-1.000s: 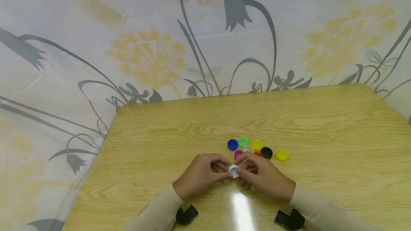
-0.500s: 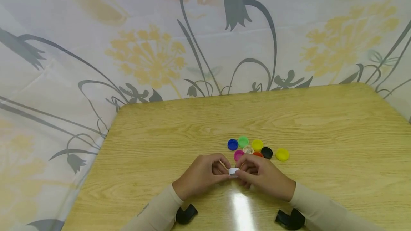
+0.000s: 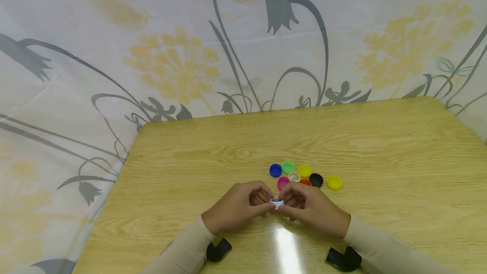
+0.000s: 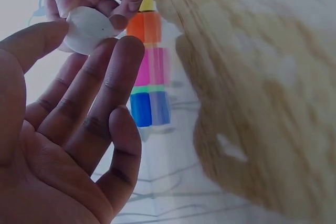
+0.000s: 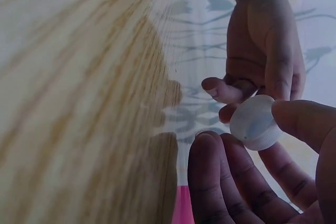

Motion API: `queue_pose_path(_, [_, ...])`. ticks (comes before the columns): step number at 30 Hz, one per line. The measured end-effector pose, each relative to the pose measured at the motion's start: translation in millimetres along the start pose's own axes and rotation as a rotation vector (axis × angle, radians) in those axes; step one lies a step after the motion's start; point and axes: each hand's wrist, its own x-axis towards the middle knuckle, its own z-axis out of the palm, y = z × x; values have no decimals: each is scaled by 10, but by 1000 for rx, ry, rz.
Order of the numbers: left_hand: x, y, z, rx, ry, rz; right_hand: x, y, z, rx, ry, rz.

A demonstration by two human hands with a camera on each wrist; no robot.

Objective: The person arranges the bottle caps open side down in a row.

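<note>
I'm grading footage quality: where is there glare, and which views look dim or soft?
Head: white glare streak on the table, near the frame's bottom; left wrist: left hand dim, seemingly backlit, table blurry; right wrist: right hand dim too, table's closest grain soft.

No readable text, only a small dark mark (image 3: 166,247) (perhaps lettering) on the left sleeve (image 3: 186,244).

A cap (image 3: 277,204) is between the left hand (image 3: 237,207) and right hand (image 3: 316,209); behind them, other caps (image 3: 303,172) lie on the table (image 3: 213,151).
</note>
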Motion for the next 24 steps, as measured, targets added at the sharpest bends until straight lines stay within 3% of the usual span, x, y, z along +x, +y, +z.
queue_pose_path(5, [0,14,-10,-13,-5,-10,-7,-12,-11,-89,33,-41])
queue_pose_path(10, [-1,20,-9,2,-11,-18,-30,-26,-20,-102,42,-78])
queue_pose_path(19, [-46,25,-71,113,16,-23,27,-46,44,-79,41,-55])
queue_pose_path(24, [-85,-4,-141,142,34,-61,117,-44,117,-90,46,-41])
